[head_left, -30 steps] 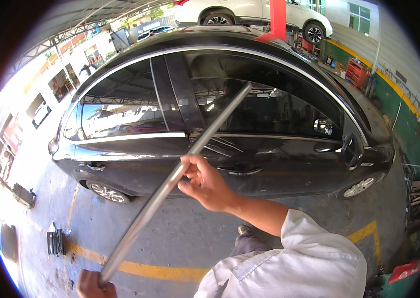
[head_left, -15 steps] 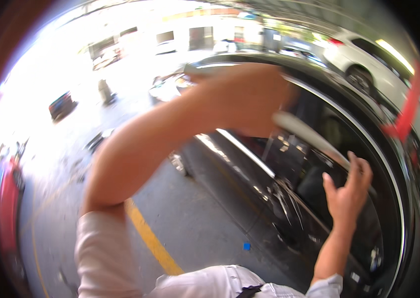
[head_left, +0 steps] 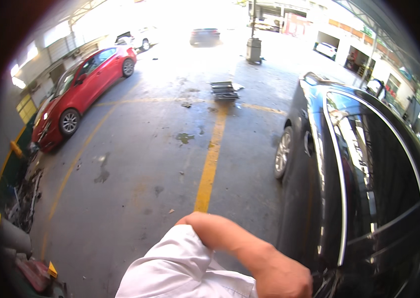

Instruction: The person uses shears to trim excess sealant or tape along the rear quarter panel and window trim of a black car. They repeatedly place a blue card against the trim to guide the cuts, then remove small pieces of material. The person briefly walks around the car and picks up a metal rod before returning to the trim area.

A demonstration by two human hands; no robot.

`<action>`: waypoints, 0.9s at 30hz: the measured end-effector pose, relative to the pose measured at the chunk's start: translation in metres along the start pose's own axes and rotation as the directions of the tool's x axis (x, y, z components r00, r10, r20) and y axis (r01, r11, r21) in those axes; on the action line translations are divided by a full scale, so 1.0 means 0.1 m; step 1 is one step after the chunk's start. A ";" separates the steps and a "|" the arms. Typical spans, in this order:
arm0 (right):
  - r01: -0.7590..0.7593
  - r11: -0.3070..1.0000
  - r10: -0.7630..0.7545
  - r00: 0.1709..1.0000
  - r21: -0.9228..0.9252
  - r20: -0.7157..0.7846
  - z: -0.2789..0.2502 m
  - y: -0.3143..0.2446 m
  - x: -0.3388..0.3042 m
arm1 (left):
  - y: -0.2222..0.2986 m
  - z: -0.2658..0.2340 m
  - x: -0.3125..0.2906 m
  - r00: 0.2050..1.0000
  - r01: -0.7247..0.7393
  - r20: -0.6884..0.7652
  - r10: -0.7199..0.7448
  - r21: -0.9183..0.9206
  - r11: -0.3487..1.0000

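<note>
Lost both hands from view, so could not tell the grip; caught only a bare forearm (head_left: pixel 239 248), near, beside the black car (head_left: pixel 369 174) on the right. Had swung off its side windows within the second; lost the long grey strip too. Noted a yellow floor line (head_left: pixel 210 164) mid-scene, a yellow panel (head_left: pixel 26 107) left, by the red car (head_left: pixel 78 92).

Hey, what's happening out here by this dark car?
A person in a white sleeve stands right beside a black car in an open garage yard. One bare forearm reaches across toward the car's side, low by the door; the hand itself is cut off at the picture's lower edge, so what it holds, if anything, cannot be seen. The other hand is out of view. A red car is parked across the concrete floor, past a yellow line.
</note>
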State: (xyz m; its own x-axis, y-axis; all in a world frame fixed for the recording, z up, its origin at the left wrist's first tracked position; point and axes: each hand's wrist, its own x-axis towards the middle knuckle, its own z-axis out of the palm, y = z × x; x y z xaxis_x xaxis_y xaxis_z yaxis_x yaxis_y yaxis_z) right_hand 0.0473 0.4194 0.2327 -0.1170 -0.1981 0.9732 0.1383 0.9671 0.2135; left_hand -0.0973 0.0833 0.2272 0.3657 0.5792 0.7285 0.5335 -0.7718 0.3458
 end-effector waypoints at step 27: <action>-0.539 0.354 -0.912 -0.019 0.764 0.409 5.59 -8.69 -0.07 | 3.14 -3.25 -5.98 0.471 0.539 -0.775 -0.422 -0.125 0.833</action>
State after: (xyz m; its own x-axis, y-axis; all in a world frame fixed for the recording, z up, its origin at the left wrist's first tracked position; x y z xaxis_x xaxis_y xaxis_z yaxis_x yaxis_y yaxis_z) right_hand -0.6218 -0.3302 -0.0075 -0.5264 -0.8130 -0.2487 -0.6395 0.5714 -0.5144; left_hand -0.3962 -0.5902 0.0924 -0.6435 0.3952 0.6556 0.5461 -0.3631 0.7549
